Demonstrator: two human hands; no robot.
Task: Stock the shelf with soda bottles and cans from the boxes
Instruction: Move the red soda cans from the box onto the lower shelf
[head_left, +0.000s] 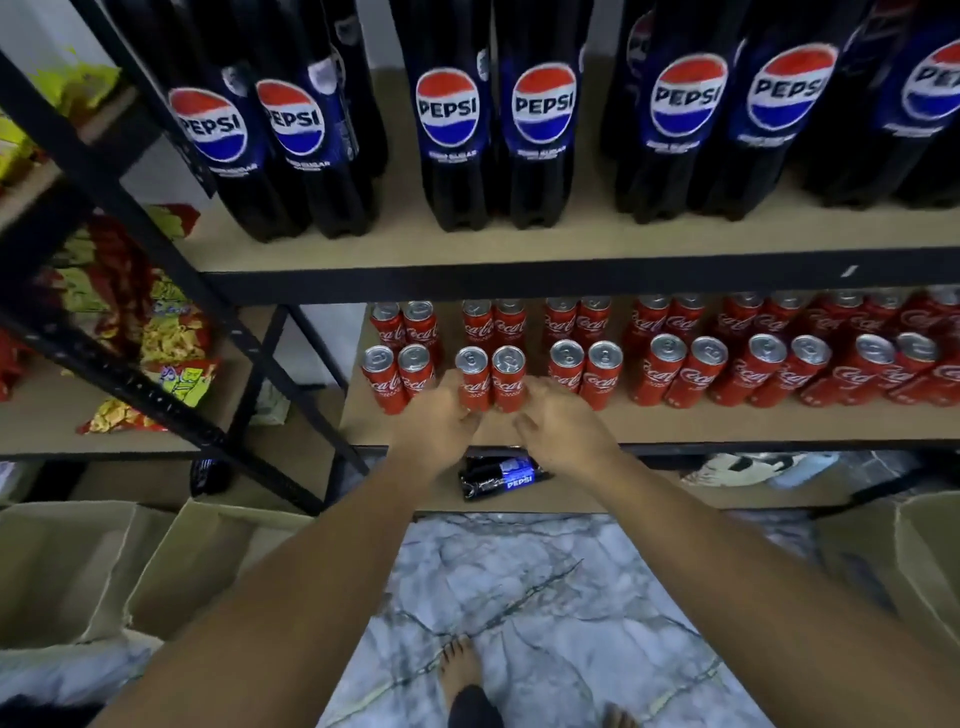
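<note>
**Both hands at front-row cans, middle board**

Black metal rack with tan boards (519, 283) filled the view. Dark plastic Pepsi bottles (452, 130) stood on the upper board, red Coca-Cola cans (670, 374) paired in two rows on the middle one. Left hand (441, 423) and right hand (563, 426) flanked one front pair (491, 384), fingers bent, touching it. Couldn't tell if gripping.

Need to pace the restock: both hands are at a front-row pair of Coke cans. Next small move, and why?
Probably ease off and draw both hands back. The left hand and right hand flank the pair of cans, which stands upright on the shelf, in line with its neighbours.
</note>
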